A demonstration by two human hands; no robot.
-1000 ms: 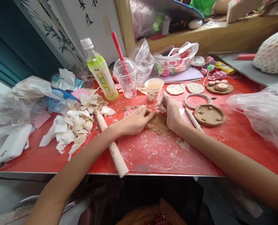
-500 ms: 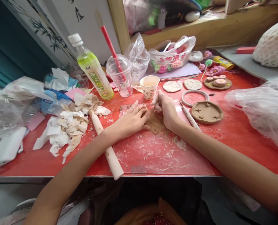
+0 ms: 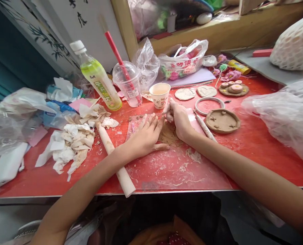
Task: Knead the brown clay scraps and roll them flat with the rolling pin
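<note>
My left hand (image 3: 147, 137) lies flat with its fingers stretched out, at the left edge of a flattened piece of brown clay (image 3: 169, 134). On the clay's far right side, my right hand (image 3: 180, 119) has its fingers curled in; whatever they hold, if anything, is hidden. Beneath both is a clear board (image 3: 172, 175) smeared with clay scraps. A paper cup (image 3: 160, 97) of cloudy liquid stands just beyond my fingertips. Right of my right wrist lies a clay-smeared stick tool (image 3: 204, 126). A pale rolling pin (image 3: 124, 182) passes under my left forearm.
A shallow clay dish (image 3: 221, 124), a ring (image 3: 209, 99) and flat clay discs (image 3: 206, 91) sit at right. A green-labelled bottle (image 3: 101, 83) and a plastic cup with a brush (image 3: 131, 92) stand behind. Crumpled tissues (image 3: 73, 139) lie left, a plastic bag (image 3: 284, 112) far right.
My left hand has flattened and spread, its thumb now out toward me and more clay showing beside it. The right hand stays nearly in place. The view has shifted slightly.
</note>
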